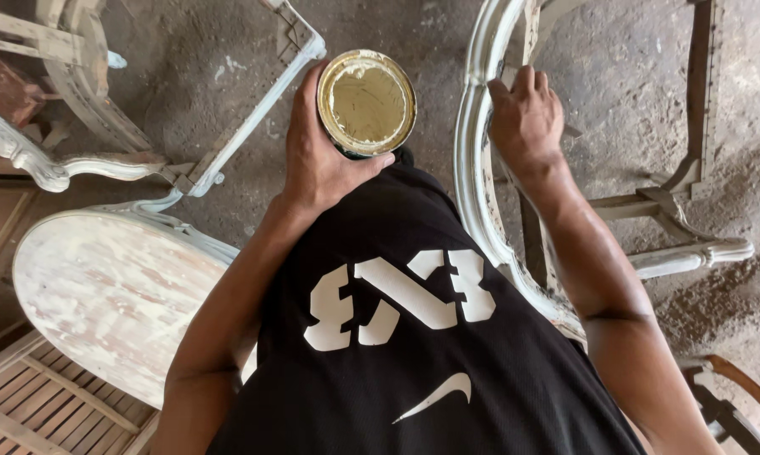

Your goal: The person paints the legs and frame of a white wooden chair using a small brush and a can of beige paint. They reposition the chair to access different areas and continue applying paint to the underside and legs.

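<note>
Head view: left hand [317, 160] fingers clamped on open paint can [366, 103], frame centre top; right hand [525, 118] fingers curled against white chair frame [472, 168], upper right

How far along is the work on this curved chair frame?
Done: the curved chair frame already wears a pale coat, patchy in places. In hand: the left hand holds an open tin of cream paste; the right hand presses on the frame's rim. Left: bare brown wood shows on the inner rails.
</note>
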